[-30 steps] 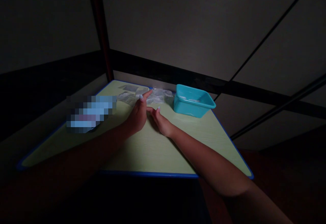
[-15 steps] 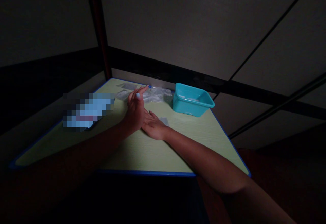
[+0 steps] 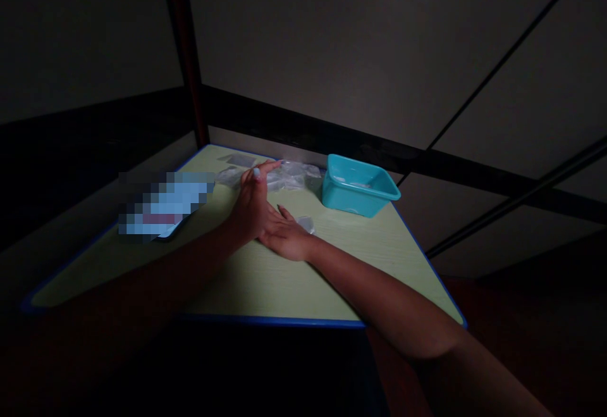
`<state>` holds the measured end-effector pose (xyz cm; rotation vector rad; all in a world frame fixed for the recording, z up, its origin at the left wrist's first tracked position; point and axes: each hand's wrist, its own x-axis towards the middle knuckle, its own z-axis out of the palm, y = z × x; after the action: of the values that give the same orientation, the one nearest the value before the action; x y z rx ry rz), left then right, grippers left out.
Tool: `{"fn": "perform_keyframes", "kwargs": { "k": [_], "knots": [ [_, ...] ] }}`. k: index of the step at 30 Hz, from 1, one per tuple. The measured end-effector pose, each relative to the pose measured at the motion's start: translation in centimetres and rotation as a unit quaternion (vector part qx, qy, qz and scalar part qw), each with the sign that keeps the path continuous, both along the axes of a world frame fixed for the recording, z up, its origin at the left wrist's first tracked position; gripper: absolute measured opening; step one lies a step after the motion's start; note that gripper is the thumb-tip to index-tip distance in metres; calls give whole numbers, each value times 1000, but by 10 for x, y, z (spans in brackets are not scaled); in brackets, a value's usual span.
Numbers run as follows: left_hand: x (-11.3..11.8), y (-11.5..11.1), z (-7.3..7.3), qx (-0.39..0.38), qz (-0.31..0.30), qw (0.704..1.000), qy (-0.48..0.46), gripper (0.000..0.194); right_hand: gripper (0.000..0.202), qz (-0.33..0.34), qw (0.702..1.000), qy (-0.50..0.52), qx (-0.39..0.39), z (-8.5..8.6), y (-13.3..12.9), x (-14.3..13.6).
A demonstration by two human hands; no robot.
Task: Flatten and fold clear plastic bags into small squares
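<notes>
My left hand [image 3: 253, 205] stands on its edge over the table, fingers stretched out towards the far side and its pale-nailed thumb raised. Its lower part overlaps the fingers of my right hand [image 3: 286, 236], hiding most of them. Low over the tabletop, the right hand lies spread, palm down, with one fingertip showing. From behind its wrist a small clear plastic piece [image 3: 306, 224] sticks out; whether the palm presses on it is hidden. Beyond the left fingertips lie several crumpled clear plastic bags [image 3: 294, 176].
A turquoise plastic basket [image 3: 358, 199] stands at the table's right side, with something pale inside. On the left lies a phone-like device [image 3: 173, 205] with a blurred-out screen. The pale table [image 3: 294, 293] has a blue edge and sits against dark wall panels.
My left hand has shifted slightly, its fingers now reaching a bit farther right. The clear piece by my right wrist looks a little more crumpled. Basket and device stay put.
</notes>
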<state>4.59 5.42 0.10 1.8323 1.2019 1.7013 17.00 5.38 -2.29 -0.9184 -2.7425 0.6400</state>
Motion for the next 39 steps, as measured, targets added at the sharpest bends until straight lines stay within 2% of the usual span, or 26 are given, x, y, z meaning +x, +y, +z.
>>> {"fn": "perform_keyframes", "kwargs": {
  "k": [2,5,8,11,13,15,19,23,28,33,36,39],
  "knots": [
    [-2,0,1,-5,5,1000,-8,75,61,-16,994,105,-31,-5,3,3],
    [-4,-2,2,30,25,999,12,72,66,-45,958,278,-57,-9,10,9],
    [-2,-5,2,65,58,991,106,58,60,-75,933,352,-31,-3,17,18],
    [4,-9,-3,-17,100,961,257,51,48,-115,953,278,35,6,22,30],
    [8,-12,-10,-102,105,925,349,55,50,-148,974,157,71,9,23,37],
    [12,-15,-16,-155,89,888,423,61,54,-180,979,44,85,8,23,43],
    [18,-20,-25,-175,61,840,509,64,57,-210,972,-67,76,3,22,45],
    [21,-22,-30,-173,51,819,545,60,58,-215,966,-120,74,1,21,42],
    [19,-21,-36,-152,47,811,563,62,57,-212,963,-150,70,4,21,39],
    [19,-22,-36,-153,43,817,555,62,56,-211,963,-155,64,3,20,38],
    [19,-20,-31,-169,41,838,517,59,55,-200,972,-117,51,4,22,43],
    [15,-10,-27,-181,51,881,433,56,50,-177,982,-29,62,10,28,52]
  ]
}}
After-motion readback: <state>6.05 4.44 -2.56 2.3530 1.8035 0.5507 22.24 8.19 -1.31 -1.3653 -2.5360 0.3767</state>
